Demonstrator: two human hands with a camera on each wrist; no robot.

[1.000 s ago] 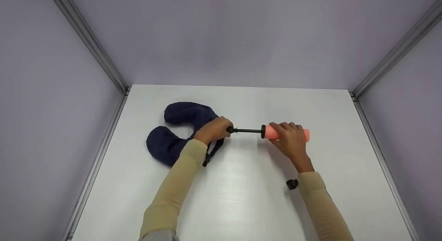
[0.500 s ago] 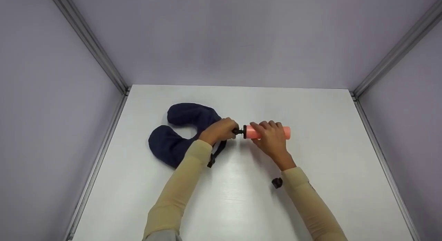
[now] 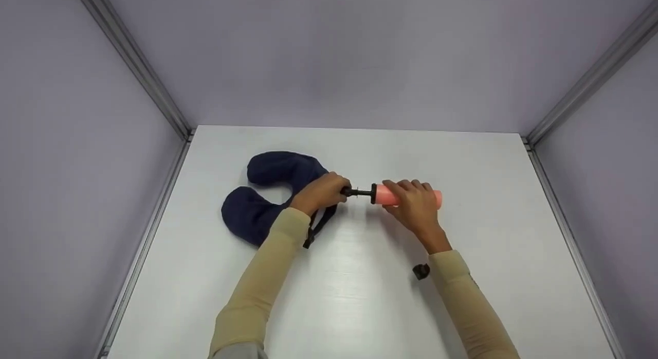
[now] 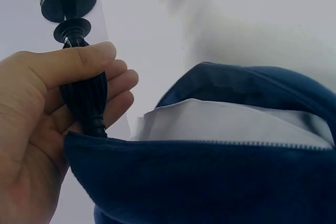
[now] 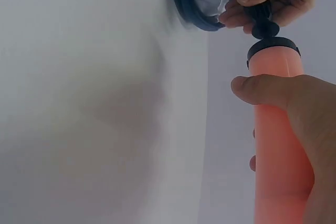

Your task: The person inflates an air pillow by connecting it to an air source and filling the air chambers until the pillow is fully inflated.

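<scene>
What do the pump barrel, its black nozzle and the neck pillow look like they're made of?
Pump barrel: smooth pink plastic, probably, with an even matte sheen. Nozzle: black ribbed plastic, likely hard. Neck pillow: dark blue soft, fuzzy cloth cover, with a zip edge and a pale, smooth inner liner, possibly an air bladder.

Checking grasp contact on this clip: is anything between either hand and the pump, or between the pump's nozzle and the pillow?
Nothing visible. The right hand grips the pink pump barrel directly; the left hand pinches the black nozzle, whose tip meets the navy pillow at its opened zipper.
</scene>
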